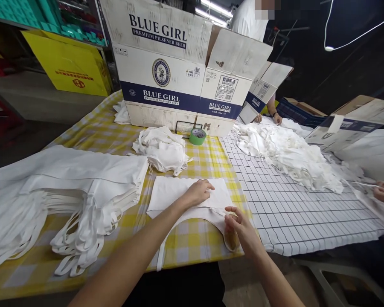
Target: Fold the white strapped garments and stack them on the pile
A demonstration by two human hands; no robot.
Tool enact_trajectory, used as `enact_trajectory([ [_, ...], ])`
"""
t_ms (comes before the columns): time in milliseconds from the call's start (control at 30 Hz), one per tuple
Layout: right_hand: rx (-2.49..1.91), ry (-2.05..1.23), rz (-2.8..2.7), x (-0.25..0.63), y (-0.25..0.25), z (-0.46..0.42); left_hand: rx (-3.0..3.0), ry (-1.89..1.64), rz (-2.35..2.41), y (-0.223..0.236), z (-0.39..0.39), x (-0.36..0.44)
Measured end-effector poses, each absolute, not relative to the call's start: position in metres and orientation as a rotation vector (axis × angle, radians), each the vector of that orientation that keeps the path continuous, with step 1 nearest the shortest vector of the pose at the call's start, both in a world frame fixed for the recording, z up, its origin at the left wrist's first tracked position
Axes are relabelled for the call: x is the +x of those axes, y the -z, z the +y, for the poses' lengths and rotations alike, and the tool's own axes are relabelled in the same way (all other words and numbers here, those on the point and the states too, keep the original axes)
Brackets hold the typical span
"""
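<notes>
- White fabric garment w/ thin straps (169, 194): flat on yellow-and-white checked cloth (192, 245), lower ctr of frame.
- L hand (198, 194): on garment, fingers bent; can't tell if gripping.
- R hand (240, 226): fingertips pinching its R strap.
- Stack of white strappy garments (67, 168): lower L of frame.

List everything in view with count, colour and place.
flat garment: one, white, near centre
garment stack: one, white, left
cloth bundles: two, white, left of tape
cloth heap: one, white, right
tape roll: one, green, centre
wire frame: one, dark, behind tape
beer boxes: three, white-blue, centre to right
yellow box: one, upper left
crate: one, blue, rear right
table covers: two, yellow-white check left, white grid right
packed goods: uncountable, teal, top left
cable: one, white, upper right
co-workers' hands: bare, rear and right edge
left hand: one, bare, on garment
right hand: one, bare, at garment's right corner
</notes>
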State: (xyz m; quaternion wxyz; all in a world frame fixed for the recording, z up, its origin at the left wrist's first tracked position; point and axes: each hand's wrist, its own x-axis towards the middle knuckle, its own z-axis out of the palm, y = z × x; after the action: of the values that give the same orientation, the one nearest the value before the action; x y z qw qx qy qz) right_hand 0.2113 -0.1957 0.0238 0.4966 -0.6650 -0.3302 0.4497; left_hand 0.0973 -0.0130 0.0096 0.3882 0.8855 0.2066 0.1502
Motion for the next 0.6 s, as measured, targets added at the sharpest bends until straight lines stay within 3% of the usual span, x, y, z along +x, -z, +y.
enact_trajectory([
  [300,-1.719,-0.921,-0.708,0.181,-0.006,-0.274,2.632,-0.244,0.31,0.015,-0.024,0.129],
  [500,-1.84,-0.634,-0.643,0.139,0.02,-0.316,2.694,-0.196,0.338,0.019,-0.023,0.13],
  [600,-1.823,-0.688,-0.667,0.132,0.026,-0.321,2.674,-0.161,0.323,0.016,-0.022,0.132],
])
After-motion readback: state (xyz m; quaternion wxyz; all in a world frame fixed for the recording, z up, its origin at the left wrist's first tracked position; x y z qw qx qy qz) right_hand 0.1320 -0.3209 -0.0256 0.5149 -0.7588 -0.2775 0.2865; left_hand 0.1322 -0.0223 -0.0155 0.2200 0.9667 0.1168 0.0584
